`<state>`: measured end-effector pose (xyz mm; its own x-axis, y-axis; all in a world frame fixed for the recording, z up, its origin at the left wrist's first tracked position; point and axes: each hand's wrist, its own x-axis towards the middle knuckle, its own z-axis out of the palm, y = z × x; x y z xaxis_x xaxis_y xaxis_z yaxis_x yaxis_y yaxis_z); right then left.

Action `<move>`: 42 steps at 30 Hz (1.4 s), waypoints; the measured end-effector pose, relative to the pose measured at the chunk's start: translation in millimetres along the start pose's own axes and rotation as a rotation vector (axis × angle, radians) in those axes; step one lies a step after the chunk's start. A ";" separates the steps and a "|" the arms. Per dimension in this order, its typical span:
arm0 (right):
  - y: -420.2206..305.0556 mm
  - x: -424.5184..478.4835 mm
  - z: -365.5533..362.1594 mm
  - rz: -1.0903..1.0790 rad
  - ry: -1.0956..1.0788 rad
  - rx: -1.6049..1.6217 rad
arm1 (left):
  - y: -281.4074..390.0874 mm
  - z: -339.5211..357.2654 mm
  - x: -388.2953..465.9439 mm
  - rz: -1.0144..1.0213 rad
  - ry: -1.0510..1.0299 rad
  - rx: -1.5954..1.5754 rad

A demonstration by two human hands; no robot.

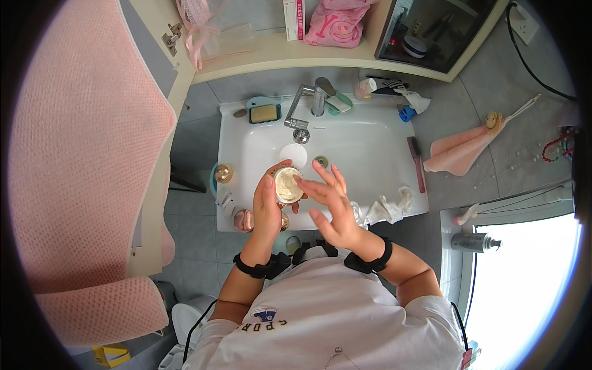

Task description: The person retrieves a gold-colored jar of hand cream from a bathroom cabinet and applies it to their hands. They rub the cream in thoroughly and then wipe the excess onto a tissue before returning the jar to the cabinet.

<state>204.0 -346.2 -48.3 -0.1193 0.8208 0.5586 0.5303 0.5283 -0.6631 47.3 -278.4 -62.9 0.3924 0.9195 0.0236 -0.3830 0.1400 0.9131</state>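
Above the sink's near part, my left hand [268,199] holds an open jar of pale cream [287,186] with its mouth facing up. My right hand [334,206] has its fingers spread, and one fingertip reaches into the jar at the cream's right side. Just beyond the jar a white round disc [293,155] lies in the white washbasin [374,152]. A gold ribbed lid [223,173] sits on the left rim. A pinkish round container [243,220] stands at the near left corner, and another gold ribbed item is partly hidden behind my left wrist.
A chrome faucet [318,97] stands at the back, between a soap bar [263,114] and a green soap dish [340,103]. Crumpled white tissue [386,208] lies on the near right rim, a hairbrush [416,164] on the right rim. A pink towel [92,152] hangs over the cabinet door at left.
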 end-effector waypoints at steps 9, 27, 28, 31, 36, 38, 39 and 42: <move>18.7 4.0 -3.9 0.409 0.148 1.130 | -7.0 -3.7 4.8 -0.164 0.005 -0.079; -2.5 10.8 -5.7 -0.016 -0.010 -0.054 | 1.3 0.7 6.7 -0.147 -0.048 -0.068; -3.4 11.1 -4.0 -0.021 -0.036 -0.109 | 1.6 0.8 6.5 -0.140 -0.036 -0.062; 0.4 9.6 -1.1 -0.016 -0.055 -0.082 | 1.6 -0.4 6.3 -0.130 -0.017 -0.057; 7.9 11.9 -4.6 0.243 -0.036 0.473 | -1.4 -2.8 6.3 -0.160 -0.005 -0.082; 3.6 14.1 -7.2 0.457 0.004 0.915 | -3.9 -3.8 6.8 -0.167 0.005 -0.095; 5.5 14.4 -7.9 0.481 0.012 0.971 | -4.7 -3.7 7.0 -0.169 0.010 -0.102; 13.4 16.5 -11.4 0.530 0.035 1.109 | -4.6 -3.1 7.7 -0.182 0.011 -0.108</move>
<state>218.7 -328.0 -42.3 -0.0751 0.9928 0.0929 -0.4963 0.0436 -0.8670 49.5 -270.8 -68.2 0.4547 0.8792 -0.1425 -0.3942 0.3421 0.8530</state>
